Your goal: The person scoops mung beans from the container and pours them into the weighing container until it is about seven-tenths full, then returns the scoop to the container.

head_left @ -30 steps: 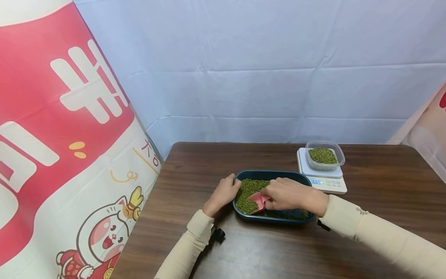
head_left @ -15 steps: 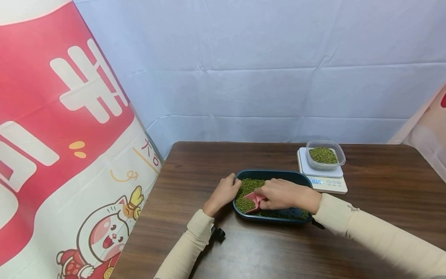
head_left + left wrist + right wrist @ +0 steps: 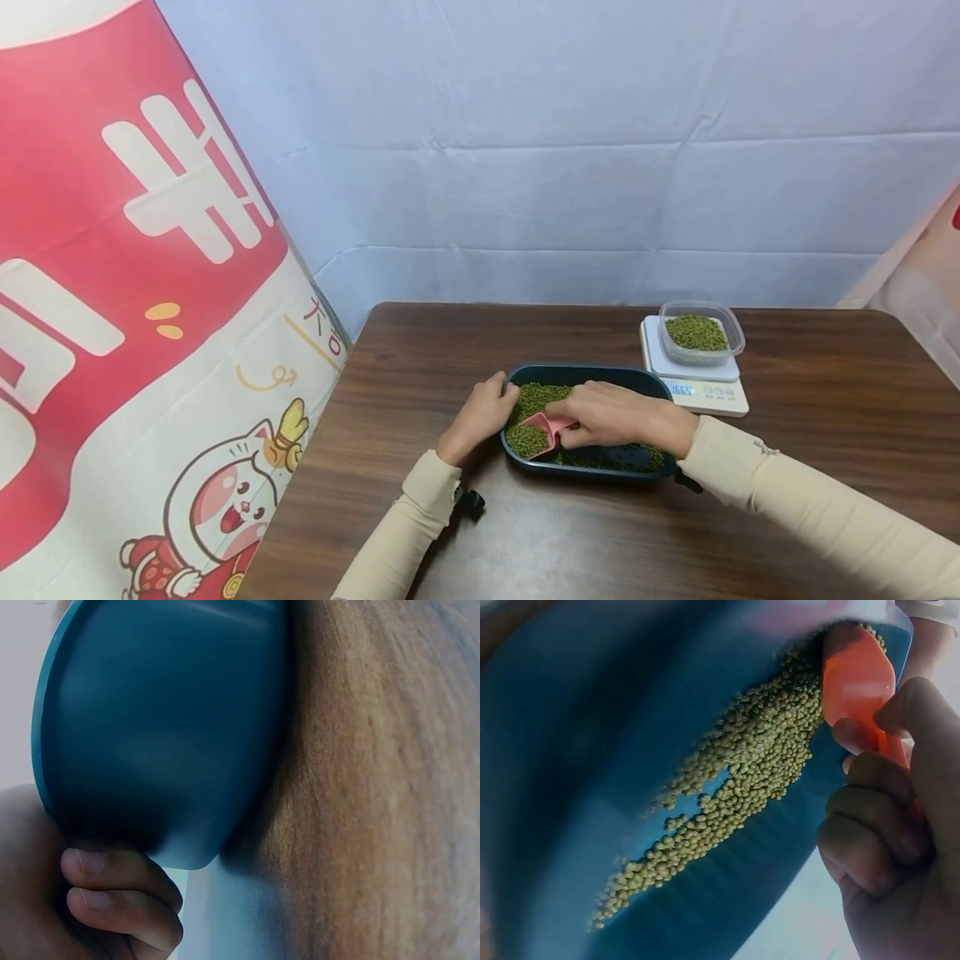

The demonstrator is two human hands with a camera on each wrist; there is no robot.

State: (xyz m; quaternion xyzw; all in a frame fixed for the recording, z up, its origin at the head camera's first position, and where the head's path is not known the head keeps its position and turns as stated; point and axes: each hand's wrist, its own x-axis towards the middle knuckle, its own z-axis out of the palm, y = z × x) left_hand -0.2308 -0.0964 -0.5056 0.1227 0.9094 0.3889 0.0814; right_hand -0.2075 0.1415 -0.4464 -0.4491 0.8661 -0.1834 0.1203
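A dark blue oval tub [image 3: 585,472] holds green mung beans [image 3: 542,395], heaped toward its left end. My left hand [image 3: 480,417] grips the tub's left rim; in the left wrist view its curled fingers [image 3: 124,900] show beside the tub's outer wall [image 3: 165,727]. Inside the tub, my right hand [image 3: 618,417] holds a pink scoop [image 3: 553,426] by the handle, its mouth facing left with beans in it. The right wrist view shows the scoop's back [image 3: 859,679] and fingers [image 3: 870,817] wrapped around the handle. Loose beans [image 3: 757,750] lie along the tub's floor.
Behind the tub, to the right, a white kitchen scale [image 3: 723,398] with a lit display bears a clear plastic box [image 3: 701,358] of mung beans. The brown wooden table [image 3: 435,350] ends at a pale cloth backdrop [image 3: 555,167].
My right hand has pushed the scoop left into the beans, then tipped it more level, and beans now fill it. The left hand has stayed on the rim.
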